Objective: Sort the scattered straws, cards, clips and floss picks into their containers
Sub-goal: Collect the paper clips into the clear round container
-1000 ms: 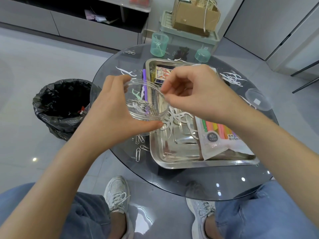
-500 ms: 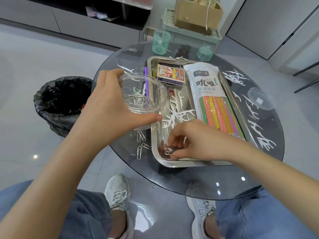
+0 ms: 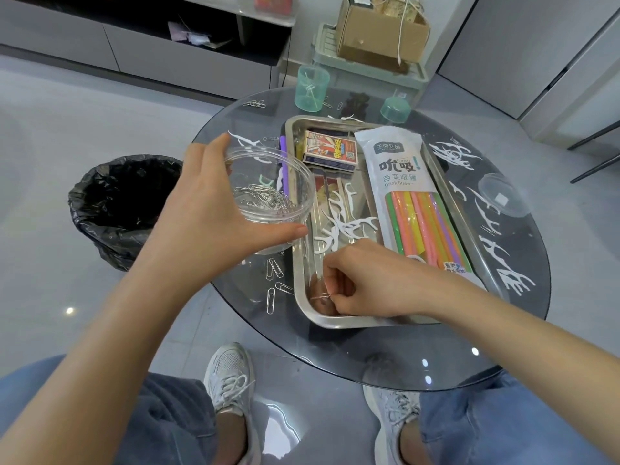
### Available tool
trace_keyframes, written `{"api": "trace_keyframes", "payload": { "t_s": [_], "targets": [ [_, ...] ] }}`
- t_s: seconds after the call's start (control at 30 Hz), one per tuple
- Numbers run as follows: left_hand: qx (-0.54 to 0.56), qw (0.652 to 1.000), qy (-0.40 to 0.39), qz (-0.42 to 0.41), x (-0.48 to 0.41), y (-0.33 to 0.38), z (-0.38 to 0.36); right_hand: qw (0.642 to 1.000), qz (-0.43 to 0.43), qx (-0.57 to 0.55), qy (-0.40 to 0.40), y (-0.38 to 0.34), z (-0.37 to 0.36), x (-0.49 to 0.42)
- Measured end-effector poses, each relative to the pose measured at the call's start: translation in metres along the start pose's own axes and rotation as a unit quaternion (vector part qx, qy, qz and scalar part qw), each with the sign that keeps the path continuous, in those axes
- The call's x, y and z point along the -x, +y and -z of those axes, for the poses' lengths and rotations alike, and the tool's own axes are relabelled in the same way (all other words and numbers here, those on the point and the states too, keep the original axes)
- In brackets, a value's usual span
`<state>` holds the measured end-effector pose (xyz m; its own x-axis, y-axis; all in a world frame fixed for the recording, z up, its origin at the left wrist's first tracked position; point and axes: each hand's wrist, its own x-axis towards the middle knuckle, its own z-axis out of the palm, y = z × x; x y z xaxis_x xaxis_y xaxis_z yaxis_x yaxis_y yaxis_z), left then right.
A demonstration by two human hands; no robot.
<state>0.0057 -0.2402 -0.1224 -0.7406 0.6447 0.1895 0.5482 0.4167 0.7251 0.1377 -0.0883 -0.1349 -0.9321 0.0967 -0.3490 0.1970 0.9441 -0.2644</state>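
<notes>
Against a second ago, the right hand (image 3: 369,283) is no longer up at the clear cup (image 3: 300,193) but down in the near left corner of the metal tray (image 3: 339,322), where its curled thumb and forefinger pinch one paper clip (image 3: 320,297). The clip's long axis runs across the tray, free end pointing left. The left hand (image 3: 208,223) still grips the cup, clips (image 3: 265,199) inside, at the tray's left rim

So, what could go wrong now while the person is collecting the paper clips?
1. The left hand holds the clear cup off the table, seemingly tilted; its clips could spill.
2. The right hand only pinches one paper clip in the tray corner; it may slip from that grip.
</notes>
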Motion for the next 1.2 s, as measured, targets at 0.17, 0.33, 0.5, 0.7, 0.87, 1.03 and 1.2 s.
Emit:
{"api": "trace_keyframes", "payload": {
  "t_s": [0.17, 0.33, 0.5, 0.7, 0.87, 1.03, 1.2],
  "targets": [
    [0.0, 1.0, -0.001, -0.005, 0.001, -0.005, 0.003, 0.978, -0.033, -0.145, 0.146, -0.003, 0.045, 0.009],
    [-0.003, 1.0, -0.003, -0.013, 0.002, -0.007, 0.001, 0.944, 0.042, -0.178, 0.276, -0.033, 0.08, 0.0],
    [0.031, 0.999, 0.018, -0.018, 0.001, -0.009, -0.001, 0.936, 0.036, -0.188, 0.297, -0.044, 0.069, -0.017],
    [0.08, 0.995, 0.056, -0.026, 0.01, -0.019, 0.006, 0.924, 0.046, -0.204, 0.32, -0.038, 0.053, -0.008],
    [0.112, 0.987, 0.106, -0.035, 0.032, -0.036, 0.018, 0.958, 0.057, -0.167, 0.227, -0.044, 0.042, -0.004],
    [0.143, 0.985, 0.099, 0.002, 0.059, -0.062, 0.027, 0.988, 0.071, -0.049, 0.127, -0.057, 0.029, -0.013],
    [0.129, 0.989, 0.078, 0.003, 0.087, -0.086, 0.035, 0.983, 0.055, 0.176, -0.006, -0.067, 0.019, -0.025]
  ]
}}
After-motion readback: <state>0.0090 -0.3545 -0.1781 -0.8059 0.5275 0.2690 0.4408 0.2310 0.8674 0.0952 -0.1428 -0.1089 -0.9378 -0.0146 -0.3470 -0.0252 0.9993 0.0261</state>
